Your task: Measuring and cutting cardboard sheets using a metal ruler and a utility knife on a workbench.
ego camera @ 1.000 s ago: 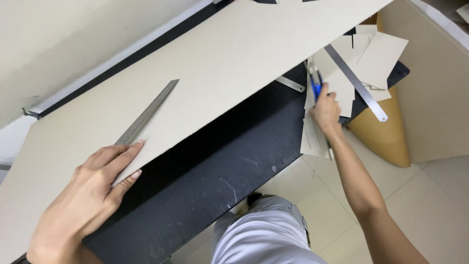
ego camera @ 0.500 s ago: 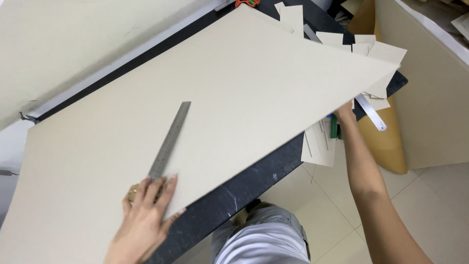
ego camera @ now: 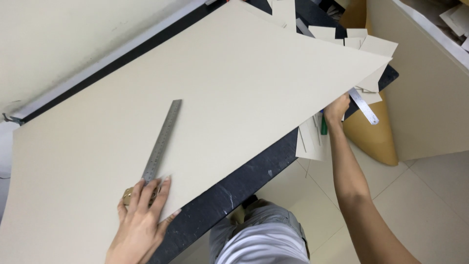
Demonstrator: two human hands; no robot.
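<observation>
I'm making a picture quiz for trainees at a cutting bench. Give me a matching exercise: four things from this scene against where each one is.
Things:
1. steel ruler
2. left hand
3. right hand
4. green-handled tool

Places:
A. at the big sheet's right edge
B. lying on the big cardboard sheet
C. among small card offcuts, beside the right hand
D. pressing the ruler's near end

Pairs: 1-B, 2-D, 3-A, 4-C

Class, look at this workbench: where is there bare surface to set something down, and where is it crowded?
Bare: the large beige board between the steel ruler and its far right corner. Crowded: beyond that corner, cut card pieces and a second ruler pile up by the right hand.
</observation>
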